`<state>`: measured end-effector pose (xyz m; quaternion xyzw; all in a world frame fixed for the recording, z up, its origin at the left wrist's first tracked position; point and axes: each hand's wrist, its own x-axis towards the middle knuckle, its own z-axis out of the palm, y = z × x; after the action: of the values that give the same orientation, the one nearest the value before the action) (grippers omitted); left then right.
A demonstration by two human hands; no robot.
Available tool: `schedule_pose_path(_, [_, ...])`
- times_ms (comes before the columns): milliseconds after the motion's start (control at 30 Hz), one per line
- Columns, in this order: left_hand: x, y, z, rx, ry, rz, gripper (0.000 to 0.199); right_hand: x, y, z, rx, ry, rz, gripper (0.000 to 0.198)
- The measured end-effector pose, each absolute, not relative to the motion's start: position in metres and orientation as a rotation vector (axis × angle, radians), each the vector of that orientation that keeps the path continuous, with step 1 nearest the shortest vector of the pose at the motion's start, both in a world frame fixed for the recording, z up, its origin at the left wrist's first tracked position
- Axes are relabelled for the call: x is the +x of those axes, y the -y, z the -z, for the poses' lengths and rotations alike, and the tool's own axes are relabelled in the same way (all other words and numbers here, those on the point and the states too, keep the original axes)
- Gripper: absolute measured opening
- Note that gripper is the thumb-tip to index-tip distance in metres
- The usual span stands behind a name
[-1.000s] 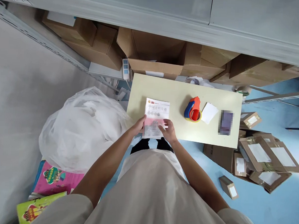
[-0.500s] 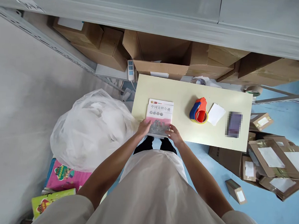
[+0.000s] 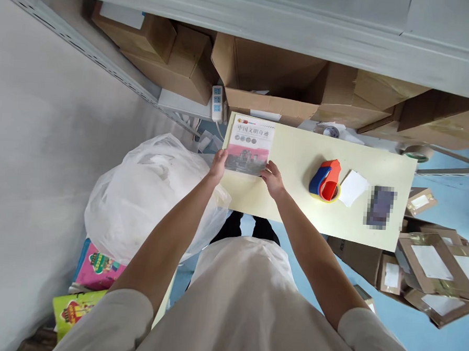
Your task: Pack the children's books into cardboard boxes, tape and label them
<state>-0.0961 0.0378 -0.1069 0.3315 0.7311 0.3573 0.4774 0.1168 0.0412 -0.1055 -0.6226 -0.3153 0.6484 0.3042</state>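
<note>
A book [image 3: 249,139] with a white, pink and grey cover lies over the left part of the pale yellow table [image 3: 288,199], its cover facing up. My left hand [image 3: 218,165] grips its lower left edge, with the thumb by the cover. At the lower right corner, my right hand [image 3: 272,178] closes its fingers on the book's edge. Whether the book rests on the tabletop or is lifted a little, I cannot tell. To the right sit a red and blue tape dispenser [image 3: 325,180], some white paper slips [image 3: 353,188] and a blurred dark object [image 3: 379,207].
Open cardboard boxes [image 3: 270,100] line the shelf behind the table, with a power strip [image 3: 217,102] beside them. A big white plastic bag [image 3: 151,192] bulges at the left, above colourful packages [image 3: 98,268]. Sealed cartons [image 3: 430,256] are piled on the floor at right.
Both hands have moved forward with the book, away from my body and toward the table's back edge. The camera view has shifted and tilted slightly.
</note>
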Motion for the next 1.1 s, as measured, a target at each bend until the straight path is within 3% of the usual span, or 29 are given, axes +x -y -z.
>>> schedule_pose_path(200, [-0.109,-0.026,0.095,0.628,-1.657,-0.892,0.057,0.129,-0.027,0.103,-1.623,0.873,-1.687,0.075])
schedule_pose_path(467, [-0.092,0.043,0.056,0.902,-1.513,-0.807,0.063,0.165,0.041,0.057,-1.668,0.816,-1.617,0.058])
schedule_pose_path(700, [-0.086,0.119,0.025,0.917,-1.439,-0.735,0.052,0.171,0.093,0.021,-1.725,0.747,-1.623,0.04])
schedule_pose_path(1100, [-0.061,0.228,-0.02,0.907,-2.061,-0.836,0.049,0.127,0.051,0.006,-1.466,1.495,-2.01,0.046])
